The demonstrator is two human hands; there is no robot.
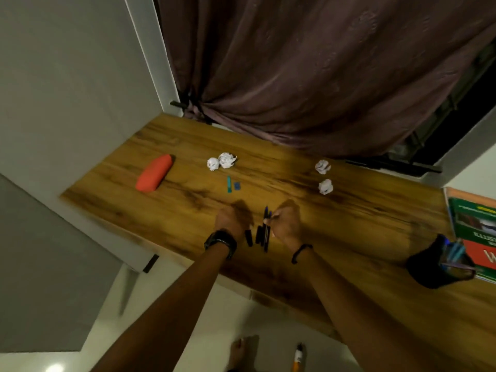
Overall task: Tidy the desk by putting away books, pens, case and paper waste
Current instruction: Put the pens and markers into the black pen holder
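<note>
On the wooden desk (295,237) lie several dark pens (261,236) between my two hands. My right hand (287,222) grips a bunch of those pens near their upper ends. My left hand (232,218) is curled over the desk just left of them, with one black pen (248,237) by its fingers; whether it holds that pen is unclear. A red case (154,173) lies at the far left. Several crumpled paper balls sit farther back, two (221,161) in the middle and two (323,175) to the right. Books (475,226) are stacked at the right edge.
A black mesh pen holder (440,261) with pens in it stands at the right, against the books. A teal pen cap (229,183) and a small blue piece (237,186) lie mid-desk. A brown curtain (322,76) hangs behind. The white wall bounds the left.
</note>
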